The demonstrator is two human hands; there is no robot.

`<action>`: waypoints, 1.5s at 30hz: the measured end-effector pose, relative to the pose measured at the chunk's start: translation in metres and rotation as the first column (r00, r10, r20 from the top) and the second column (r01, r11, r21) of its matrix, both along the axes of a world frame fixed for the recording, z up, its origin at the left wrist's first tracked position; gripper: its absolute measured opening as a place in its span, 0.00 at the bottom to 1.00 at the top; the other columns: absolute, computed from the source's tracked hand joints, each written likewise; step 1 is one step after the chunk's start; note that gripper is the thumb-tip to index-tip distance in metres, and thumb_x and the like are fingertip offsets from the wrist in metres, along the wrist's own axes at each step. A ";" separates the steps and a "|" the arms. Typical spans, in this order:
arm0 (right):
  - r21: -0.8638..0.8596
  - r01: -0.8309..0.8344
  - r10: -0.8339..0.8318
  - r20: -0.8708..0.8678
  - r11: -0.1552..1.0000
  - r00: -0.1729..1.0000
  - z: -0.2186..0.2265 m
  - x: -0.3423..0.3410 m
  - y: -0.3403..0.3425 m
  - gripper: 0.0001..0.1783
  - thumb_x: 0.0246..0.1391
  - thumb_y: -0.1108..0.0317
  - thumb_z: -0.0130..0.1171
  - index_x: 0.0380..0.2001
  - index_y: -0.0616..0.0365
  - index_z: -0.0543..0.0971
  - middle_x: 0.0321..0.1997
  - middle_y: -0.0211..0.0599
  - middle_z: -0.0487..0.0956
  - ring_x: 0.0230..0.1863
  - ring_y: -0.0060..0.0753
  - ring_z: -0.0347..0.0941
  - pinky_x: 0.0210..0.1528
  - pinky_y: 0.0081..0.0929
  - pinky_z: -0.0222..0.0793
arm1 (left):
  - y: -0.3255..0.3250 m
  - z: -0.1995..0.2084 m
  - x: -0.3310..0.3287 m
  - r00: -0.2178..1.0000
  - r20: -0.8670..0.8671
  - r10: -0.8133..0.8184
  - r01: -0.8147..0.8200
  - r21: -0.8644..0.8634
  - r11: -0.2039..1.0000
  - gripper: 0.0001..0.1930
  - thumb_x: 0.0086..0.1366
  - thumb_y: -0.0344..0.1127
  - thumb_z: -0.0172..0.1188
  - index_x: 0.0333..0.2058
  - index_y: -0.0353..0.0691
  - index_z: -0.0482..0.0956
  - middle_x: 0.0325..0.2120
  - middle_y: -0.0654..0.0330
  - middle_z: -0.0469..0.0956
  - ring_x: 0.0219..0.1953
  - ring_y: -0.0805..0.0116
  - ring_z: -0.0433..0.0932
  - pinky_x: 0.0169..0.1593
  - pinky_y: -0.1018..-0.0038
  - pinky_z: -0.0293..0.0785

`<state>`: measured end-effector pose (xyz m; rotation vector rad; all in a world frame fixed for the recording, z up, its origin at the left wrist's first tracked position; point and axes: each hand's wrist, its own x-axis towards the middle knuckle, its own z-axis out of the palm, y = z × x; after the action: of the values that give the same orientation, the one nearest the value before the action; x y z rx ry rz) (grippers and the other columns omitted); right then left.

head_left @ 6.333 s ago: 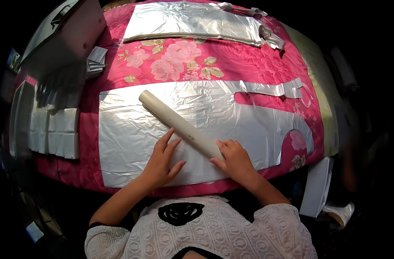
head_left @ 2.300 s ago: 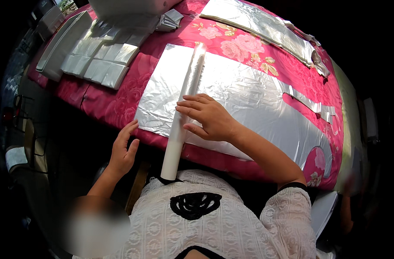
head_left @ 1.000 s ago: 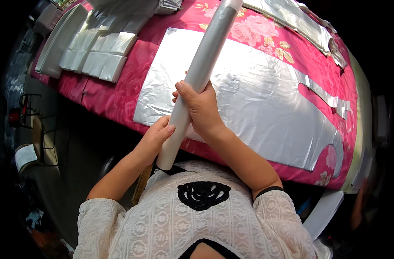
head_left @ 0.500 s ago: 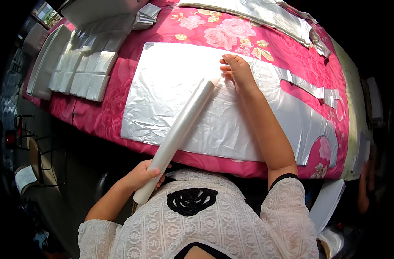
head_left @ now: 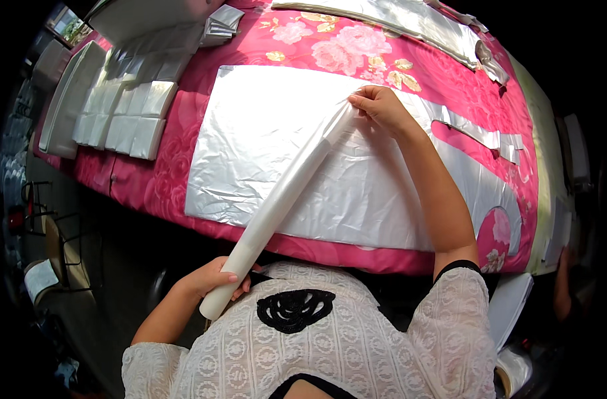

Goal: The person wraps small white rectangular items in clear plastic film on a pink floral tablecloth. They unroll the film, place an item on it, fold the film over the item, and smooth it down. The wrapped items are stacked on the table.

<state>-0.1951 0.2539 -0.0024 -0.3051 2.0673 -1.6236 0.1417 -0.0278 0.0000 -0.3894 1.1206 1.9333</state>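
Observation:
A long white roll of thin plastic film (head_left: 269, 223) slants from near my waist up over the table. Around its lower end my left hand (head_left: 213, 278) is closed, the thumb resting on top. At the far end a loose wisp of film stretches out, pinched between the thumb and fingers of my right hand (head_left: 385, 112). Beneath the roll lies a flat stack of shiny whitish plastic bags (head_left: 227, 143), slightly wrinkled, with curved handle cutouts at its right end.
The table has a pink floral cloth (head_left: 160, 169). Small white folded packs (head_left: 134, 136) stand in rows at the left beside a pale bin (head_left: 64, 116). More plastic sheets (head_left: 390, 16) lie along the far edge. A chair (head_left: 57, 256) stands at the lower left.
My right hand, its fingers apart beside the roll's far end before, now pinches film there, and film stretches from that end. The roll's near end has shifted slightly left.

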 end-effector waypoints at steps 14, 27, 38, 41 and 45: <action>0.164 0.213 -0.156 -0.303 0.963 0.940 -0.008 -0.059 0.082 0.10 0.52 0.66 0.58 0.32 0.63 0.79 0.22 0.28 0.75 0.23 0.17 0.68 0.26 0.17 0.64 | -0.032 0.052 -0.073 0.675 -0.282 -0.681 0.400 -0.636 0.660 0.23 0.50 0.36 0.67 0.43 0.33 0.73 0.35 0.58 0.77 0.40 0.68 0.75 0.45 0.73 0.70; 0.340 -0.074 0.159 -0.230 0.938 0.960 0.002 -0.050 0.013 0.09 0.53 0.65 0.56 0.31 0.60 0.78 0.20 0.24 0.72 0.22 0.14 0.65 0.25 0.15 0.61 | 0.076 0.012 -0.131 -0.247 -0.574 -0.781 -0.246 -0.742 0.623 0.31 0.54 0.48 0.59 0.50 0.30 0.66 0.49 0.47 0.68 0.54 0.53 0.67 0.58 0.63 0.61; 0.407 -0.241 0.439 -0.514 0.881 0.737 0.043 0.115 0.007 0.22 0.49 0.63 0.60 0.48 0.58 0.73 0.47 0.43 0.73 0.49 0.44 0.69 0.51 0.34 0.64 | 0.108 -0.013 -0.089 -0.138 -0.460 -0.877 -0.323 -0.816 0.479 0.40 0.58 0.60 0.46 0.58 0.30 0.56 0.60 0.44 0.55 0.63 0.49 0.53 0.64 0.57 0.45; 0.491 -0.163 0.481 -0.639 0.856 0.600 0.030 0.150 0.011 0.25 0.43 0.70 0.61 0.49 0.56 0.72 0.46 0.39 0.73 0.46 0.42 0.69 0.49 0.35 0.65 | 0.114 -0.016 -0.081 -0.101 -0.459 -0.883 -0.332 -0.821 0.465 0.39 0.59 0.57 0.47 0.59 0.30 0.55 0.62 0.44 0.52 0.64 0.51 0.51 0.65 0.58 0.45; 0.470 -0.034 0.406 -0.724 0.882 0.558 0.020 0.106 0.020 0.24 0.43 0.71 0.60 0.48 0.54 0.74 0.44 0.34 0.75 0.44 0.39 0.70 0.47 0.34 0.66 | 0.117 -0.015 -0.077 -0.089 -0.433 -0.897 -0.332 -0.836 0.437 0.37 0.59 0.56 0.46 0.59 0.33 0.56 0.62 0.45 0.51 0.65 0.52 0.50 0.65 0.58 0.45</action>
<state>-0.0887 0.2737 0.0179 -1.3207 2.7892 -0.8741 0.0642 0.0894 -0.0149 1.1668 2.7498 0.5287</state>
